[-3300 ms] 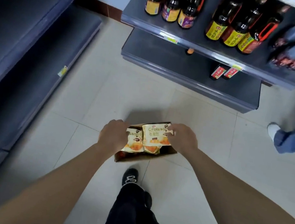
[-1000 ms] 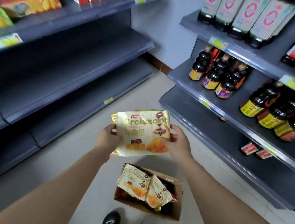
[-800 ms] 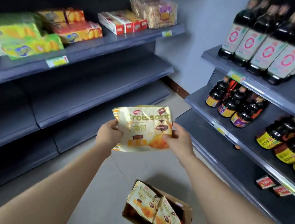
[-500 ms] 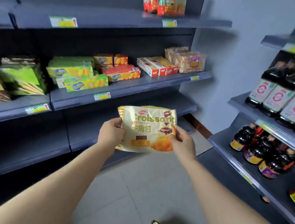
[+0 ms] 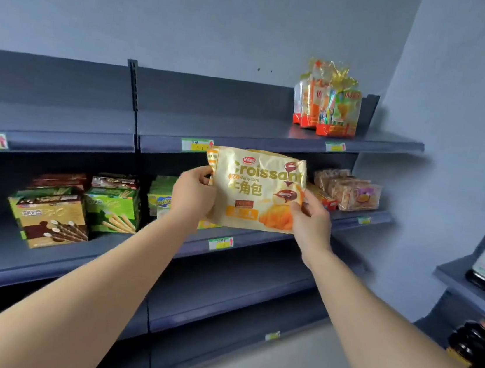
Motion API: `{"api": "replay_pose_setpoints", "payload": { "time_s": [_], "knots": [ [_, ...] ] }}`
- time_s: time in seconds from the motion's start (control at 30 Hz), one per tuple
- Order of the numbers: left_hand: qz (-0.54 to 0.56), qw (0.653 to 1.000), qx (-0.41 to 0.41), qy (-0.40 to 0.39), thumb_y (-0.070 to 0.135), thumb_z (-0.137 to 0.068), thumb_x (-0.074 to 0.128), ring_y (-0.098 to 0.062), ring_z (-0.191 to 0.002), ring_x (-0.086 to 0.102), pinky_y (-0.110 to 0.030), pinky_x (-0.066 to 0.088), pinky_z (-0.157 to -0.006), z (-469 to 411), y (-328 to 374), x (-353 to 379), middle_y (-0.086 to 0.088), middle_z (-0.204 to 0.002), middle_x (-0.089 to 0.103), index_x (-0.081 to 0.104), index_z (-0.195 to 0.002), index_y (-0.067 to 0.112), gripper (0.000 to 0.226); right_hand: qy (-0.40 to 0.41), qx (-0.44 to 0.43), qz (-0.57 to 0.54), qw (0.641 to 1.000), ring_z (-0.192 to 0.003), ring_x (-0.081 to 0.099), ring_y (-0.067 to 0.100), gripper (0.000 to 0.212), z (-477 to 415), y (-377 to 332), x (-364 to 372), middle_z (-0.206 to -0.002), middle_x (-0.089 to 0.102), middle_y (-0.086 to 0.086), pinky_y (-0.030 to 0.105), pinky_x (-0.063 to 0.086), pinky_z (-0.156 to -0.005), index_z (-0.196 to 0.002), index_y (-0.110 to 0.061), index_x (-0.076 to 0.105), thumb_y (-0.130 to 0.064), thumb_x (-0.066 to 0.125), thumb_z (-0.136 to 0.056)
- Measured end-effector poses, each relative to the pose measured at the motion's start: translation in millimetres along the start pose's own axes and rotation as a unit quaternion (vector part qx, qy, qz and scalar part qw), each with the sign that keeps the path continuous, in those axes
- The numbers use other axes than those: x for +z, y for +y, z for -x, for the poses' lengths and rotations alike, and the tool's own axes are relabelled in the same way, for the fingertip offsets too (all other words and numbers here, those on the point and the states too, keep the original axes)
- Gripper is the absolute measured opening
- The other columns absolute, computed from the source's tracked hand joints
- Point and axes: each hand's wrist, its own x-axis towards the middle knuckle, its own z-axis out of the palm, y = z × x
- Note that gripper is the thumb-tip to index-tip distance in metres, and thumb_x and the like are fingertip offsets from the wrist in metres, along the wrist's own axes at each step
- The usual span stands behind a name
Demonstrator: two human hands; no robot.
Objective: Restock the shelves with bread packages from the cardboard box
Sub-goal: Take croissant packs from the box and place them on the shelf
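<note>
Between left grip (image 5: 192, 193), right grip (image 5: 310, 220): croissant pack (image 5: 260, 193), side edges held.

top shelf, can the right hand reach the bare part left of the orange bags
Probably yes: the right hand, holding the croissant pack with the left hand, is just below the top shelf, and nothing stands between it and the bare stretch beside the orange bags.

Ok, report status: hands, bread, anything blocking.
Left hand and right hand both grip the croissant pack by its sides. Pack held up before the top shelf, not shelved. Nothing seen blocking it.
</note>
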Motion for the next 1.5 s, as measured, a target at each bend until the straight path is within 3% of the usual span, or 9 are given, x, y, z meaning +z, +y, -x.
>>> {"api": "replay_pose_setpoints", "payload": {
  "time_s": [0.17,0.33,0.43,0.5,0.77,0.9,1.07,1.2,1.5],
  "knots": [
    [0.007,0.999,0.000,0.034,0.003,-0.079,0.045,-0.028,-0.073,0.063,-0.053,0.058,-0.073,-52,16,-27,-0.001,-0.080,0.062,0.069,-0.109,0.028,0.045,-0.019,-0.038,-0.002,0.999,-0.118,0.056,0.016,0.037,-50,-32,42,-0.129,0.061,-0.007,0.044,0.052,-0.096,-0.130,-0.035,0.056,-0.026,0.054,-0.094],
    [0.026,0.997,0.026,0.061,0.001,-0.088,0.046,-0.028,-0.087,0.068,-0.047,0.059,-0.076,-100,28,-37,0.003,-0.093,0.069,0.063,-0.092,0.038,0.041,-0.028,-0.064,-0.012,0.997,-0.118,0.057,0.018,0.037,-106,-51,79,-0.129,0.061,-0.003,0.043,0.052,-0.096,-0.131,-0.032,0.056,-0.026,0.056,-0.094],
    [0.040,0.994,0.030,0.095,0.006,-0.090,0.052,-0.021,-0.092,0.064,-0.033,0.053,-0.068,-132,33,-42,0.002,-0.104,0.067,0.061,-0.118,0.023,0.034,-0.043,-0.079,-0.028,0.996,-0.117,0.058,0.017,0.038,-140,-62,101,-0.129,0.061,-0.003,0.043,0.053,-0.094,-0.131,-0.032,0.055,-0.026,0.057,-0.094],
    [0.036,0.992,0.025,0.116,0.010,-0.089,0.056,-0.019,-0.097,0.060,-0.029,0.047,-0.068,-153,35,-46,0.002,-0.109,0.064,0.057,-0.117,0.017,0.029,-0.055,-0.088,-0.032,0.994,-0.117,0.058,0.018,0.038,-161,-69,117,-0.129,0.061,-0.002,0.044,0.054,-0.094,-0.132,-0.032,0.054,-0.026,0.057,-0.095],
    [0.023,0.992,0.015,0.120,0.009,-0.087,0.060,-0.008,-0.072,0.056,-0.019,0.039,-0.051,-240,30,-65,0.000,-0.100,0.062,0.058,-0.112,0.013,0.025,-0.096,-0.108,-0.034,0.989,-0.110,0.059,0.013,0.037,-231,-87,184,-0.126,0.062,-0.004,0.026,0.054,-0.077,-0.132,-0.029,0.056,-0.019,0.055,-0.096],
    [0.026,0.994,0.008,0.107,0.009,-0.086,0.060,-0.010,-0.073,0.055,-0.022,0.042,-0.055,-289,20,-68,0.000,-0.097,0.061,0.058,-0.114,0.011,0.028,-0.102,-0.099,-0.023,0.990,-0.117,0.056,0.018,0.041,-270,-85,219,-0.134,0.055,-0.001,0.034,0.056,-0.085,-0.135,-0.032,0.053,-0.022,0.055,-0.096],
    [0.017,0.996,-0.006,0.082,0.010,-0.087,0.060,-0.010,-0.070,0.055,-0.025,0.044,-0.059,-344,7,-69,0.002,-0.089,0.060,0.054,-0.115,0.010,0.028,-0.137,-0.079,-0.002,0.987,-0.112,0.059,0.019,0.040,-314,-83,260,-0.132,0.056,0.001,0.024,0.052,-0.069,-0.134,-0.034,0.053,-0.022,0.054,-0.096],
    [0.012,0.998,-0.024,0.052,0.011,-0.086,0.066,-0.021,-0.093,0.062,-0.036,0.053,-0.081,-382,-3,-65,-0.005,-0.103,0.062,0.049,-0.112,0.012,0.030,-0.173,-0.062,0.009,0.983,-0.111,0.060,0.017,0.041,-344,-81,285,-0.130,0.059,-0.002,0.023,0.050,-0.067,-0.135,-0.030,0.053,-0.015,0.052,-0.096],
    [-0.004,0.998,-0.065,0.024,0.018,-0.086,0.069,-0.020,-0.101,0.057,-0.032,0.046,-0.079,-435,-19,-52,-0.004,-0.113,0.060,0.046,-0.127,0.010,0.047,-0.233,-0.042,0.026,0.971,-0.104,0.062,0.017,0.036,-393,-71,315,-0.114,0.062,-0.005,0.030,0.053,-0.077,-0.135,-0.024,0.051,-0.014,0.047,-0.100]
  ]
}}
